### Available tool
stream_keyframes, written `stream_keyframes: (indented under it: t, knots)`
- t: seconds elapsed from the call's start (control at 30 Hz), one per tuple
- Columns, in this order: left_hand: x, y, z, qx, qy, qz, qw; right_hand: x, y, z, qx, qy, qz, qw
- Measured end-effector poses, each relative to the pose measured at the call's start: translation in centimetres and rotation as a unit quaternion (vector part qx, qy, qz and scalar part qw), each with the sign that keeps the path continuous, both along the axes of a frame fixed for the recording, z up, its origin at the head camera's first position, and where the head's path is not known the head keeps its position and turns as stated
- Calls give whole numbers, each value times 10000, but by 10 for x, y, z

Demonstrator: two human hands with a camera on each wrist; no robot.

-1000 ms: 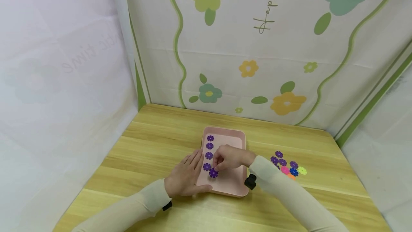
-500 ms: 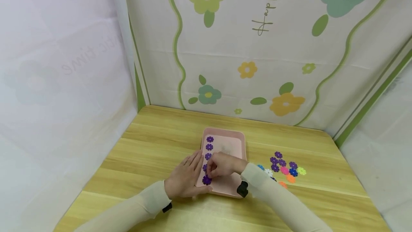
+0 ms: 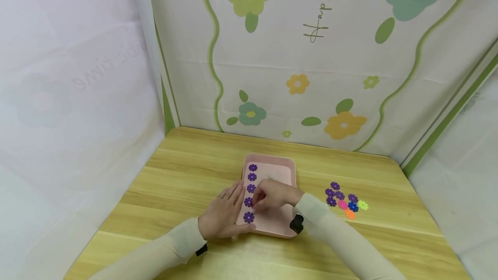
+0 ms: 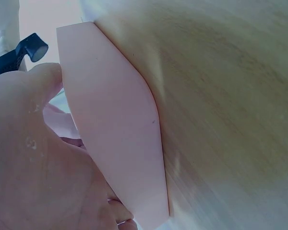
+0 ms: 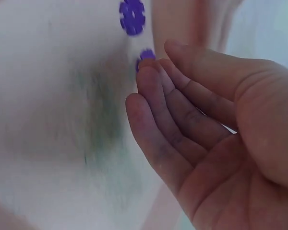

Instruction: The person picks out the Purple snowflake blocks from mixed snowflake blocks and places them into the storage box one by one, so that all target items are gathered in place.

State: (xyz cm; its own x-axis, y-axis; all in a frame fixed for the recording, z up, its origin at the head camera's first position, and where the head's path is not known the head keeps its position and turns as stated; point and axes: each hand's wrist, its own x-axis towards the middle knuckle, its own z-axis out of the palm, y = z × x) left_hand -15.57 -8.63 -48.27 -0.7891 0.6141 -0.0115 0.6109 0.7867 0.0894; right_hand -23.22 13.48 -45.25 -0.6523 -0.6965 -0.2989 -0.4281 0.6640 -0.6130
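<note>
In the head view a pink tray (image 3: 291,176) lies on the wooden table, with several purple snowflake discs (image 3: 248,217) in a column along its left side. My left hand (image 3: 223,215) rests on the tray's left edge, fingers extended; the left wrist view shows the tray's outer wall (image 4: 115,110) beside it. Over the tray, my right hand (image 3: 272,194) has loosely bent fingers next to the column. Nothing shows between its thumb and fingers in the right wrist view, where a purple disc (image 5: 133,17) lies beyond and another is partly hidden behind the fingertips.
On the table (image 3: 389,193) right of the tray lie more loose discs: several purple ones (image 3: 335,186), a pink (image 3: 343,205), a blue (image 3: 352,207), an orange (image 3: 350,214) and a yellow-green one (image 3: 363,205). Printed cloth (image 3: 272,55) stands behind and at both sides.
My right hand carried a purple disc toward the near left of the tray, set it at the column's near end, and let go. It has since shifted slightly up and right. The left hand stayed put.
</note>
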Motion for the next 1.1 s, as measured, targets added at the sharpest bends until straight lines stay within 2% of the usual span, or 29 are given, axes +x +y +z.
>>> stream_keyframes:
  t: [0.17, 0.37, 0.57, 0.77, 0.8, 1.1]
  knots:
    - [-1, 0, -6, 89, 52, 17, 9999, -6, 24, 15, 17, 423, -19, 9991]
    - [-3, -1, -13, 48, 143, 72, 9999, -16, 68, 34, 92, 816, -64, 9966]
    - [-2, -1, -7, 91, 148, -35, 9998, -21, 119, 50, 399, 1005, -509, 9928]
    - [0, 0, -1, 35, 63, -14, 10000, -25, 169, 49, 583, 1224, -919, 9865]
    - [0, 1, 2, -7, 3, 0, 10000, -25, 177, 47, 568, 1239, -971, 9859]
    - [0, 1, 3, 53, -51, 16, 10000, -27, 233, 30, 640, 1355, -1381, 9790]
